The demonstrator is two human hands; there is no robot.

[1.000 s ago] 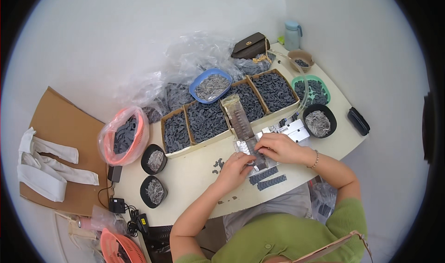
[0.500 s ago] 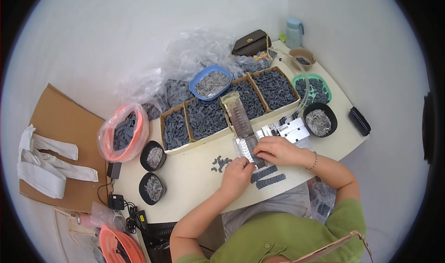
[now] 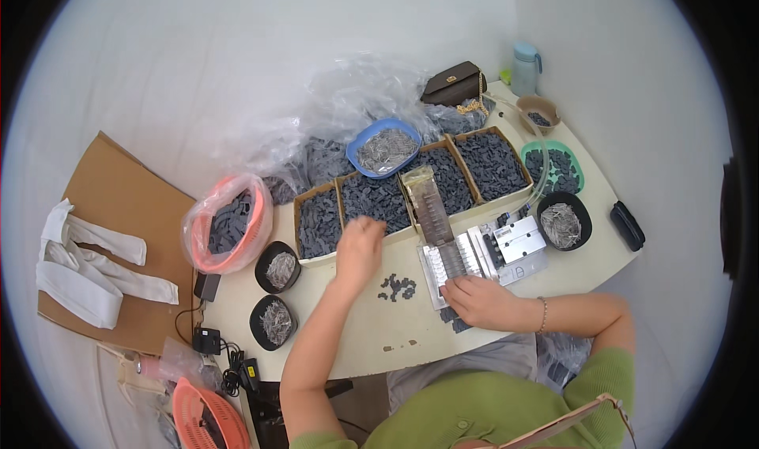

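Head view: left hand, grip loosely curled, contents unclear, over cardboard box at 12 o'clock; right hand flat on metal tray.

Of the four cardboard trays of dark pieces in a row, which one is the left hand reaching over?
The second tray from the left: the left hand hovers at its front edge, while the other three have no hand near.

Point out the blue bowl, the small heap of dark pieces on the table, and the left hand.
Blue bowl (image 3: 360, 143): head view, on its left rim.
Heap of dark pieces (image 3: 397, 287): head view, on the middle of the heap.
Left hand (image 3: 360, 247): head view, on the back of the hand.
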